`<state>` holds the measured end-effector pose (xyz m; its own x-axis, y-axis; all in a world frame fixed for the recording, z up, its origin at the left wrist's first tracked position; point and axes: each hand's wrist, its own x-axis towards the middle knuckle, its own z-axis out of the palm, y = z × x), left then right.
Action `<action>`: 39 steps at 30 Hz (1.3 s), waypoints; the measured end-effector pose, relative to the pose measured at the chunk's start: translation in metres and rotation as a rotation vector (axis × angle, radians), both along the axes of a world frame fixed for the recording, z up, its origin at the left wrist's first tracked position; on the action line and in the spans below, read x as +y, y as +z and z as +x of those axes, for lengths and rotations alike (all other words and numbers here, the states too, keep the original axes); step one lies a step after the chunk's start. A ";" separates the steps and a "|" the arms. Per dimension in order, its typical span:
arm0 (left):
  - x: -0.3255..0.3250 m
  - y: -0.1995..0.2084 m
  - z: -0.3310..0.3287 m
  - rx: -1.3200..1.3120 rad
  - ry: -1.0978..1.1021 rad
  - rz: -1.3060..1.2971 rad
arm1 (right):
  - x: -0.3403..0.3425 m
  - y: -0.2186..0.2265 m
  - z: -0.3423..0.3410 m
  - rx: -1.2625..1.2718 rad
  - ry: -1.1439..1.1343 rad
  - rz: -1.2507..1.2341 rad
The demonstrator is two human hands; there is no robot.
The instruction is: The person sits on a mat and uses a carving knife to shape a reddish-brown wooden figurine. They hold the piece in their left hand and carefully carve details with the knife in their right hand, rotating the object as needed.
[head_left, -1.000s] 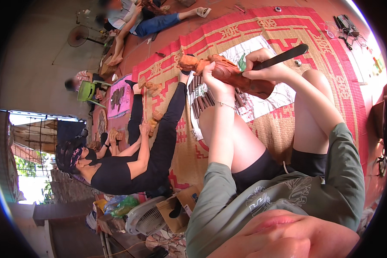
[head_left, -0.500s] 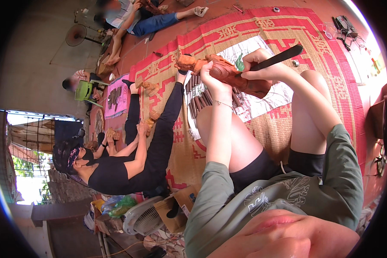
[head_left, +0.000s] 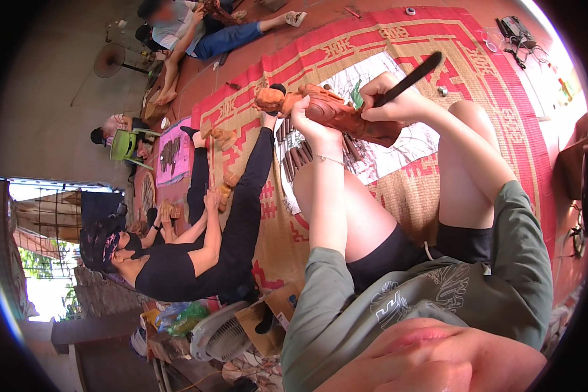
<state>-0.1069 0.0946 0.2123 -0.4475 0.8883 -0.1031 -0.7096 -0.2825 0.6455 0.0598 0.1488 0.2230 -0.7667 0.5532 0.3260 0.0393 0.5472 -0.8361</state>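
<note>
A reddish-brown carved wooden figure (head_left: 326, 108) is held slantwise above the mat, its rounded end to the left and its broad base to the right. My left hand (head_left: 315, 127) is closed around its middle from below. Over the broad end, my right hand (head_left: 389, 101) grips a long dark tool (head_left: 413, 78) that sticks up to the right. The tool's working end is hidden by my fingers and cannot be made out. Behind my left wrist, several dark-handled carving tools (head_left: 299, 155) lie in a row on a white cloth (head_left: 372, 171).
A red and tan woven mat (head_left: 274, 228) spreads beneath my legs. To the left sits a person in black (head_left: 170, 271), hands at pale wooden carvings (head_left: 228, 181). Lower left are a fan (head_left: 222, 336) and a cardboard box (head_left: 261, 323). Power cords lie near a device (head_left: 519, 32) at far right.
The figure and both hands appear slightly farther left, as the whole view has shifted a little. The dark tool now stands at a steeper angle. Both hands keep their hold.
</note>
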 end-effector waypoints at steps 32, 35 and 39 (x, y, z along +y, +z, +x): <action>0.007 -0.005 -0.001 -0.031 -0.010 -0.001 | -0.003 0.013 0.005 -0.043 -0.047 -0.170; 0.008 -0.008 -0.002 -0.038 -0.007 0.023 | -0.006 0.020 0.006 -0.104 -0.069 -0.156; 0.008 -0.008 -0.001 -0.048 -0.007 0.021 | -0.009 0.025 0.007 -0.111 -0.104 -0.172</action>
